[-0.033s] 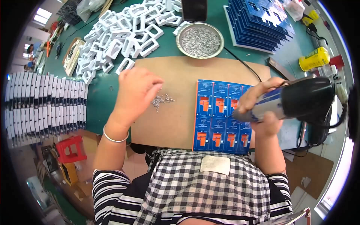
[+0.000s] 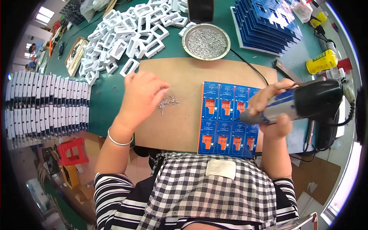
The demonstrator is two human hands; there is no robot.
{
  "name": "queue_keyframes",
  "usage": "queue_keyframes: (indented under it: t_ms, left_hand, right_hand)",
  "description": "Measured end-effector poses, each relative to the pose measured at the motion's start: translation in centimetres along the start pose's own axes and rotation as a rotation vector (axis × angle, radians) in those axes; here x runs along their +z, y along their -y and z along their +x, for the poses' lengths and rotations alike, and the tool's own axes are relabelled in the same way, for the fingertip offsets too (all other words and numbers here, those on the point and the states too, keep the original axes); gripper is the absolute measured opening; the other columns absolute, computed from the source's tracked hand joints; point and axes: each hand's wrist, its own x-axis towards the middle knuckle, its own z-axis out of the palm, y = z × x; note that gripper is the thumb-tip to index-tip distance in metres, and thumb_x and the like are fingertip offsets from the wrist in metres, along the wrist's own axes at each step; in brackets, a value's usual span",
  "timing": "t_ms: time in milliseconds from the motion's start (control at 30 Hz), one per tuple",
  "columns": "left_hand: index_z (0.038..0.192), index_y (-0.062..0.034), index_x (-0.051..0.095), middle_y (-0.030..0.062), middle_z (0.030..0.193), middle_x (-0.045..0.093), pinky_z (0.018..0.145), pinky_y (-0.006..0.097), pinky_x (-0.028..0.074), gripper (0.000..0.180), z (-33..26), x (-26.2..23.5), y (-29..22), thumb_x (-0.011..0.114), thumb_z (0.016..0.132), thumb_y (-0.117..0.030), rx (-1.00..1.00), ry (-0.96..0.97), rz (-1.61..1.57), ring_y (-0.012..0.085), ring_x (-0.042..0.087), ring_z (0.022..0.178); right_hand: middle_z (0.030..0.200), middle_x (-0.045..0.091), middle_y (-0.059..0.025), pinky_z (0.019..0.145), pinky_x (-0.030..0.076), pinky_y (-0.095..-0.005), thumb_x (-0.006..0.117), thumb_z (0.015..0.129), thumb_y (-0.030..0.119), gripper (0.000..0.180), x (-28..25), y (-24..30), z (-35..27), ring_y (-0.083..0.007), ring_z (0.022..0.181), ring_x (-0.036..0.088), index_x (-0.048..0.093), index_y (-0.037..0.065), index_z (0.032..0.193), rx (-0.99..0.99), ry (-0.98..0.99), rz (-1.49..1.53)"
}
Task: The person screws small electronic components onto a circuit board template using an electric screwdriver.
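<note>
My right hand (image 2: 262, 100) is wrapped round a grey and blue electric screwdriver (image 2: 281, 105) with a black rear end. Its nose points left and down, over a panel of blue circuit boards (image 2: 209, 124) with orange patches; whether the tip touches is hard to see. The panel lies on a brown cardboard sheet (image 2: 170, 132). Beside a small heap of loose screws (image 2: 168, 102) is my left hand (image 2: 142, 92), its thumb and fingertips pinched together. Anything between those fingertips is too small to make out.
A round metal dish (image 2: 184, 48) full of screws stands behind the cardboard. White plastic frames (image 2: 132, 48) are piled at the back left. Assembled units (image 2: 50, 92) stand in rows at left, stacked blue panels (image 2: 257, 34) at back right. A black cable (image 2: 249, 64) runs behind the boards.
The whole view has shifted very slightly. The screwdriver in my right hand sits marginally farther right; my left hand keeps its pinch beside the screws.
</note>
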Motion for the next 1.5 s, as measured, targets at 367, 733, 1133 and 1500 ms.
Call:
queue_keyframes:
  t_ms: [367, 733, 1133, 1500]
  left_hand:
    - [0.081, -0.0156, 0.066, -0.0025, 0.080, 0.059, 0.083, 0.038, 0.034, 0.014, -1.3, 3.1, 0.0, 0.070, 0.069, -0.010, 0.235, 0.056, 0.234, 0.0163, 0.055, 0.083]
    - [0.083, -0.0140, 0.067, -0.0020, 0.081, 0.065, 0.084, 0.036, 0.032, 0.012, 1.3, 4.6, -6.2, 0.072, 0.073, -0.009, 0.098, 0.082, -0.280, 0.0175, 0.057, 0.082]
    - [0.081, -0.0168, 0.068, -0.0039, 0.085, 0.059, 0.082, 0.034, 0.032, 0.013, 4.7, 9.3, -12.9, 0.074, 0.070, -0.012, 0.277, 0.230, -0.348, 0.0166, 0.052, 0.086]
    - [0.081, -0.0170, 0.064, -0.0030, 0.081, 0.054, 0.079, 0.038, 0.032, 0.014, 5.1, 8.6, -13.7, 0.073, 0.071, -0.016, 0.344, 0.220, -0.232, 0.0190, 0.050, 0.083]
  right_hand:
    - [0.071, 0.056, -0.0111, 0.065, 0.050, -0.0395, 0.064, 0.079, 0.043, 0.064, -2.3, 1.1, -2.2, -0.0252, 0.065, 0.060, 0.039, 0.006, 0.123, -0.170, -0.170, 0.046]
    - [0.074, 0.058, -0.0153, 0.064, 0.052, -0.0394, 0.065, 0.079, 0.037, 0.063, -3.9, 3.6, -2.9, -0.0277, 0.065, 0.061, 0.037, 0.004, 0.124, -0.306, -0.219, 0.111]
    - [0.074, 0.056, -0.0096, 0.065, 0.051, -0.0376, 0.060, 0.083, 0.044, 0.061, -4.5, 3.6, -4.2, -0.0233, 0.065, 0.060, 0.036, 0.007, 0.127, -0.329, -0.197, -0.053]
    - [0.085, 0.061, -0.0137, 0.077, 0.052, -0.0349, 0.072, 0.079, 0.018, 0.066, -4.8, 3.9, -3.6, -0.0227, 0.078, 0.063, 0.032, 0.003, 0.129, -0.346, 0.126, -0.125]
